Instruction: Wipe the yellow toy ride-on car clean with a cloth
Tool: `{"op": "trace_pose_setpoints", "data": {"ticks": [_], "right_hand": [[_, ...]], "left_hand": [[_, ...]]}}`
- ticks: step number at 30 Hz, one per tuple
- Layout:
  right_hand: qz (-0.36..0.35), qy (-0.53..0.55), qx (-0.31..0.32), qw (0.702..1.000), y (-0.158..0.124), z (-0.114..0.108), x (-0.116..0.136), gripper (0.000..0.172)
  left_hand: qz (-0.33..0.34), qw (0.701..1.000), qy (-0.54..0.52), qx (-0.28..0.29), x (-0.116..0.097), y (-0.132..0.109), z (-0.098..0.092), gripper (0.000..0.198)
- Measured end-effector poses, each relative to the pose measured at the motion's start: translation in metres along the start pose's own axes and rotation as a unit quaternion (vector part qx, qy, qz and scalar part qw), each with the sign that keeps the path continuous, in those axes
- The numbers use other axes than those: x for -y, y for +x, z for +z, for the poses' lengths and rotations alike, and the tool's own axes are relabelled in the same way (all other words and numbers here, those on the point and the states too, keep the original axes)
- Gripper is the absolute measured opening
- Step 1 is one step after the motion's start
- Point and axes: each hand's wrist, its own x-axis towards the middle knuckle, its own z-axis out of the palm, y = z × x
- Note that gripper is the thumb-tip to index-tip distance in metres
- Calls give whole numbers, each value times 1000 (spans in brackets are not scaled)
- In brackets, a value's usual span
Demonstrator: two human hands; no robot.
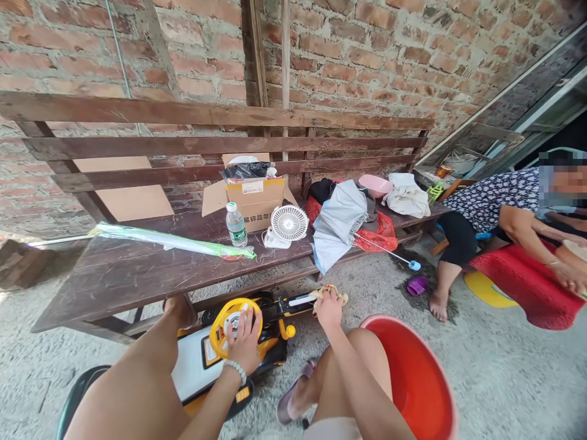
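Observation:
Between my legs stands a black, yellow and white ride-on toy excavator (192,360). My left hand (244,345), with a beaded bracelet at the wrist, lies with spread fingers on its yellow steering wheel (216,324). My right hand (329,308) is closed on a pale yellowish cloth (342,298), pressed against the far end of the toy's black and yellow digger arm (293,304). The fingertips of that hand are partly buried in the cloth. A red bucket (426,373) stands just right of my right knee.
A wooden bench (137,269) holds a water bottle (236,226), a white fan (288,223), a cardboard box (257,198), a wrapped long item (169,238) and an open silver umbrella (337,220). At right, a seated person (495,201) handles a red plastic piece (527,278).

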Motion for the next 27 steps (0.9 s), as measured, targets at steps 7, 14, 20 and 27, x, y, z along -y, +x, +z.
{"op": "trace_pose_setpoints", "data": {"ticks": [7, 14, 20, 27], "right_hand": [[-211, -150, 79, 963, -52, 33, 25, 53], [-92, -99, 62, 989, -22, 16, 11, 56], [-82, -78, 56, 992, -26, 21, 21, 54], [-120, 129, -11, 984, -27, 19, -13, 50]], "left_hand": [[-17, 1000, -12, -2, -6, 4, 2, 98], [15, 1000, -22, -3, 3, 1, 3, 98], [1, 1000, -3, -11, -1, 3, 7, 100], [-6, 1000, 20, 5, 0, 6, 7, 102]]}}
